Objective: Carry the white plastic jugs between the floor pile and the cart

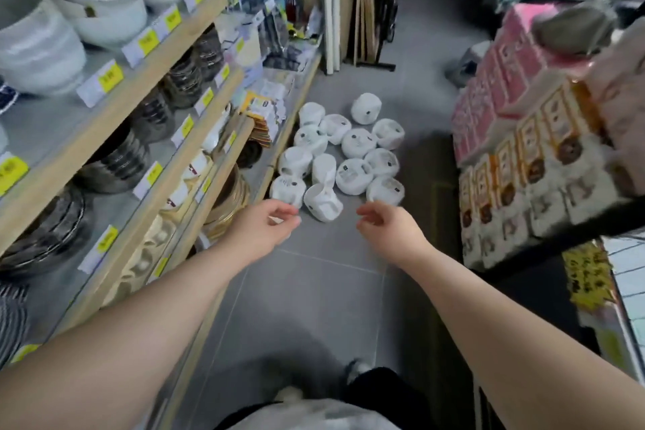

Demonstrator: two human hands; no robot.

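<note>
My left hand (263,225) and right hand (385,224) hover loosely curled, holding nothing; wrapped bowls (343,154) at twelve o'clock all lie unshelved on the floor (314,307).

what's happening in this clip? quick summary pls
A person stands in a shop aisle, both arms stretched toward a cluster of white bowls lying on the grey floor. The left hand and right hand hang above the nearest bowls with loosely curled fingers, holding nothing. Shelves of stacked bowls run along the left; boxed goods sit on the right.
</note>
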